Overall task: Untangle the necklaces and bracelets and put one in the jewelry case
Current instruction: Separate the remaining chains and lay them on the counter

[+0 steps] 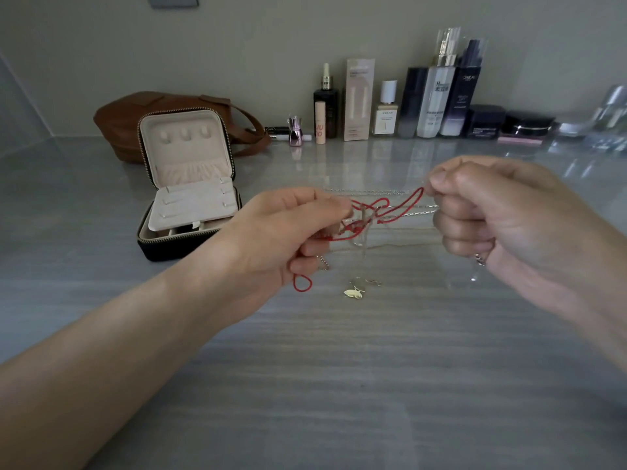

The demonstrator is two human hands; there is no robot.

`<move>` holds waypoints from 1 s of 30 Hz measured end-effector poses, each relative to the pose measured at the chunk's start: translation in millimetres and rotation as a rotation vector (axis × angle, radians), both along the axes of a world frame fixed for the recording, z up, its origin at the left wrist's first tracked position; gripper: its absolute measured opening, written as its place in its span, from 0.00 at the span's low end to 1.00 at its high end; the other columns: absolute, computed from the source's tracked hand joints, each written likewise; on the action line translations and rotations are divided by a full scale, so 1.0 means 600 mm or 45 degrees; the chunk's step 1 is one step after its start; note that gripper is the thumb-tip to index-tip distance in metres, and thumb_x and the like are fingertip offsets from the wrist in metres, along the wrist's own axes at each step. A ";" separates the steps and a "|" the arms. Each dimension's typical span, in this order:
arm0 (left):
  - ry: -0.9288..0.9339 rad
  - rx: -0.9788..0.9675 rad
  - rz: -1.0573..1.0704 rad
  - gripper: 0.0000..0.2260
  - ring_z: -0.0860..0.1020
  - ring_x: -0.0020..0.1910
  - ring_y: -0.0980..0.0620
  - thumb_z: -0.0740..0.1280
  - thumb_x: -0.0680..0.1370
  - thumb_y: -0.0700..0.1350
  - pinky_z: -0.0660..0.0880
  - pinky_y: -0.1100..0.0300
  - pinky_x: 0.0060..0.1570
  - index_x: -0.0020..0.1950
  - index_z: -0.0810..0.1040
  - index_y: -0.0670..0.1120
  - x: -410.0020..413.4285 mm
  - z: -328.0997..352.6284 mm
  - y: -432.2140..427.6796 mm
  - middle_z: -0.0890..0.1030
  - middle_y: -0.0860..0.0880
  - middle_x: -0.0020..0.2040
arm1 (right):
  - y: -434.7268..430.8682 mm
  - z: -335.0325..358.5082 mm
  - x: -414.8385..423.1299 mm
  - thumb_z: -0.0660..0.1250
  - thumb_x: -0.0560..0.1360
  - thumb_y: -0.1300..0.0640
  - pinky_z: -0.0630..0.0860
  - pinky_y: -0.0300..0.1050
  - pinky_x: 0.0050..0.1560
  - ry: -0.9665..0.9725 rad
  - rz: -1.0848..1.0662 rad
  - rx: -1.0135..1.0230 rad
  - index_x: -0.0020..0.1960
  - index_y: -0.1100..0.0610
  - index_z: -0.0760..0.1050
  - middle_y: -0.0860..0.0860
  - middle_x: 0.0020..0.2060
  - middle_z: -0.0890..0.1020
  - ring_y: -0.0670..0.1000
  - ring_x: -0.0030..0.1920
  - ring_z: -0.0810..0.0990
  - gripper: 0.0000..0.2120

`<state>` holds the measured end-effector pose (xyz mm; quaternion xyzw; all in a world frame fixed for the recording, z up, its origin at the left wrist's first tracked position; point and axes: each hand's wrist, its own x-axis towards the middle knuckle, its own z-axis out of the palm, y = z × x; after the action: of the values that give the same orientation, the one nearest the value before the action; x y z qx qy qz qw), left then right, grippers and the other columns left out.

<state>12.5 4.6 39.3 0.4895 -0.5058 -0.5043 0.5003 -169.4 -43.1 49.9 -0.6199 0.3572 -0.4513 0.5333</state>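
Your left hand (291,228) and right hand (492,212) both pinch the tangle (369,215), held above the table (339,368), right of the open case (190,184). Pull gently; loosen the red cord (403,201) first, not the thin chains.

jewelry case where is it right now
In the head view the jewelry case stands open on the table, left of centre, just beyond the left hand, which holds the tangle, and in front of the brown bag.
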 end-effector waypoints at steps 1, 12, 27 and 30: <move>-0.044 -0.008 -0.023 0.07 0.60 0.27 0.57 0.69 0.66 0.47 0.55 0.67 0.24 0.38 0.78 0.44 0.001 -0.001 0.002 0.71 0.49 0.32 | -0.001 0.001 -0.003 0.64 0.71 0.62 0.53 0.34 0.21 0.015 -0.012 -0.024 0.32 0.55 0.72 0.45 0.20 0.59 0.44 0.21 0.55 0.09; -0.175 0.009 0.036 0.06 0.60 0.23 0.59 0.71 0.60 0.48 0.55 0.68 0.23 0.34 0.83 0.48 0.006 0.001 0.004 0.72 0.57 0.24 | 0.005 0.011 -0.015 0.71 0.56 0.52 0.52 0.33 0.22 0.023 0.015 -0.033 0.30 0.56 0.79 0.44 0.16 0.59 0.44 0.17 0.54 0.08; -0.592 -0.141 0.124 0.05 0.77 0.39 0.53 0.66 0.76 0.42 0.73 0.59 0.44 0.40 0.78 0.48 -0.002 -0.014 0.002 0.83 0.48 0.39 | 0.001 -0.011 0.002 0.66 0.67 0.57 0.56 0.35 0.21 0.082 0.186 0.038 0.34 0.58 0.74 0.48 0.23 0.66 0.44 0.23 0.60 0.06; -0.778 -0.202 0.057 0.07 0.77 0.48 0.67 0.72 0.71 0.48 0.70 0.76 0.46 0.47 0.78 0.57 -0.004 -0.017 0.006 0.82 0.60 0.47 | 0.004 -0.009 0.004 0.66 0.64 0.54 0.56 0.34 0.21 0.115 0.190 0.012 0.35 0.58 0.76 0.45 0.20 0.63 0.44 0.22 0.57 0.07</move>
<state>10.4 8.1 29.4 0.5889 -0.6595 -0.2817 0.3727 -167.3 -40.7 44.8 -0.6620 0.3359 -0.3802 0.5516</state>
